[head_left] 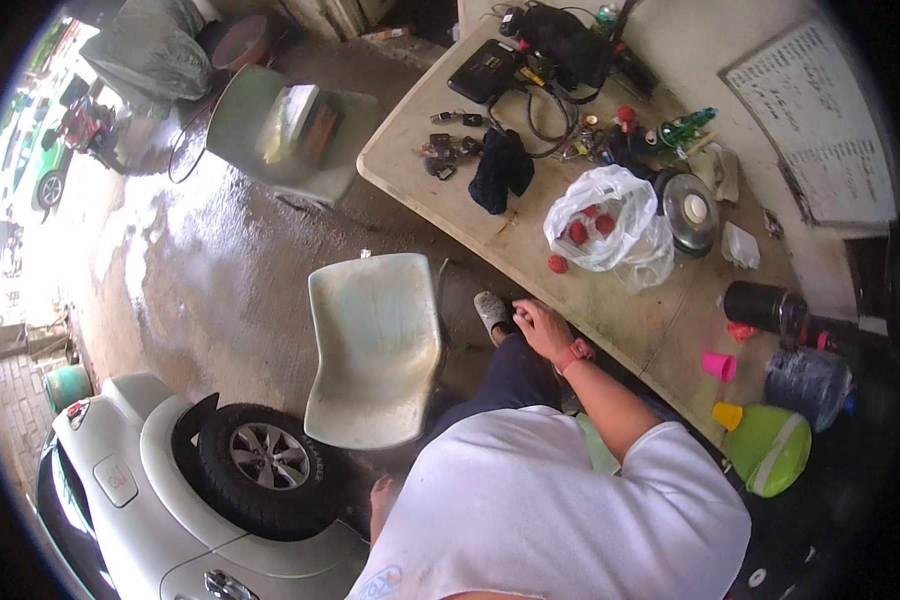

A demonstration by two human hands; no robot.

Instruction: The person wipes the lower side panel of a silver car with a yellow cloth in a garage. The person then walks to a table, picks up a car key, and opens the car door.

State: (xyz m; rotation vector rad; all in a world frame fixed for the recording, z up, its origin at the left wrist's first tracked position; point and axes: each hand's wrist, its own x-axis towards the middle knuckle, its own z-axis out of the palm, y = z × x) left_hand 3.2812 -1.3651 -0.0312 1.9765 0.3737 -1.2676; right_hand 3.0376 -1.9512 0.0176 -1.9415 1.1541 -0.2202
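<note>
My right hand [542, 329], with a red watch [575, 354] on its wrist, is beside the near edge of the table [660, 335], above my dark trouser leg [510, 375]. Its fingers are curled in, and whatever they hold, if anything, is hidden. A small patch of skin that looks like my left hand [381, 497] shows past the white shirt, low beside the plastic chair [375, 350]; its fingers cannot be made out. On the table, nearest the right hand, lies a red round fruit [557, 264], next to a clear plastic bag [610, 225] holding several more.
A dark cloth [500, 172], car keys [440, 150], a black case [485, 70], a green bottle [685, 127] and a round metal lidded pot [688, 212] crowd the table. Right are a pink cup [717, 366] and green jug [770, 450]. A silver car [160, 480] stands lower left.
</note>
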